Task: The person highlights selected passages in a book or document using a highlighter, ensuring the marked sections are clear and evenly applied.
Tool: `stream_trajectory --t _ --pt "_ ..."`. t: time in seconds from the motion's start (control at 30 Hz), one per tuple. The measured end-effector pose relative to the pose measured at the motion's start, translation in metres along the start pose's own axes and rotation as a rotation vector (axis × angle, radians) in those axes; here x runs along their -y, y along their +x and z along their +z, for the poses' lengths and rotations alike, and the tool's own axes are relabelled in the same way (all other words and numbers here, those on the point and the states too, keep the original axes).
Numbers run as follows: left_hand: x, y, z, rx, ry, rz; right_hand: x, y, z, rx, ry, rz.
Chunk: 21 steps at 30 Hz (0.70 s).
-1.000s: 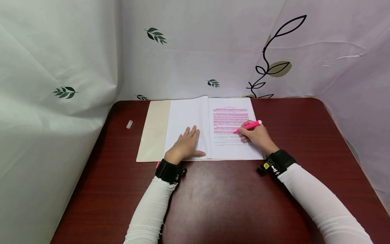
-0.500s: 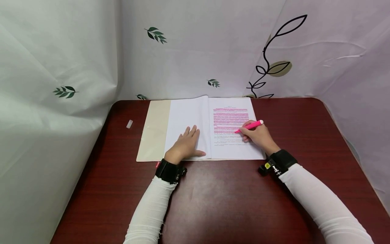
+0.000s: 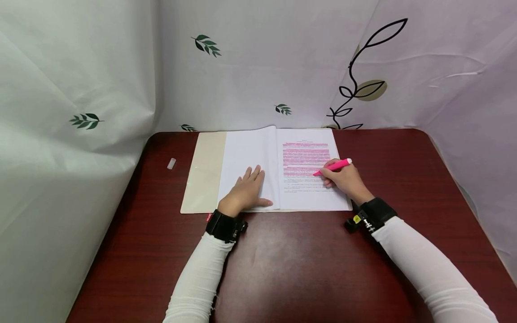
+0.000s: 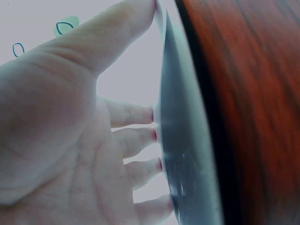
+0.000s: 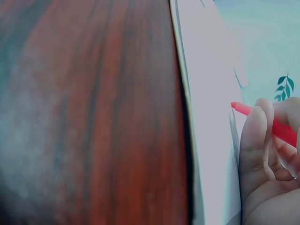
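A booklet with cream covers lies spread on the table, its left page (image 3: 242, 150) blank and its right page (image 3: 304, 202) printed, with many lines marked pink. My left hand (image 3: 245, 192) rests on the left page with fingers spread; in the left wrist view its fingertips (image 4: 149, 114) press the paper. Between thumb and fingers my right hand (image 3: 343, 179) pinches a pink highlighter (image 3: 337, 165), tip down at a text line at the lower end of the marked part. The right wrist view shows the highlighter (image 5: 286, 132) slanting out past the thumb, its tip close to the page.
A small whitish cap-like piece (image 3: 171, 163) lies on the dark red-brown table (image 3: 282, 269), left of the booklet. The booklet's bare cream cover flap (image 3: 203, 175) extends at its left. A pale curtain (image 3: 242, 67) with leaf prints hangs behind the table's far edge.
My right hand with the highlighter has slid slightly to the right along the text line, its tip staying at the page. The left hand has stayed in place.
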State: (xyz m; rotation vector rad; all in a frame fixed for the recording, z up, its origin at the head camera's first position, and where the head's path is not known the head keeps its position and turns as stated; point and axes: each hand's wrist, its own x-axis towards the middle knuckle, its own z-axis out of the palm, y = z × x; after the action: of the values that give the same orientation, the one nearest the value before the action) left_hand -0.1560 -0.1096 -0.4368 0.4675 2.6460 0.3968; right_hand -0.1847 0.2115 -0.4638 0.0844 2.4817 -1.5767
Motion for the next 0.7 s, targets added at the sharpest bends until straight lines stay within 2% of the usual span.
stream_trajectory --t 0.37,0.7 --pt "-0.0002 -0.0008 -0.0010 0.001 -0.005 0.001 -0.0011 -0.0009 -0.0063 -0.008 -0.029 0.014" --pt "-0.0013 -0.0019 -0.0019 0.002 -0.007 -0.002 -0.0029 -0.0034 -0.0095 -0.022 -0.008 0.011"
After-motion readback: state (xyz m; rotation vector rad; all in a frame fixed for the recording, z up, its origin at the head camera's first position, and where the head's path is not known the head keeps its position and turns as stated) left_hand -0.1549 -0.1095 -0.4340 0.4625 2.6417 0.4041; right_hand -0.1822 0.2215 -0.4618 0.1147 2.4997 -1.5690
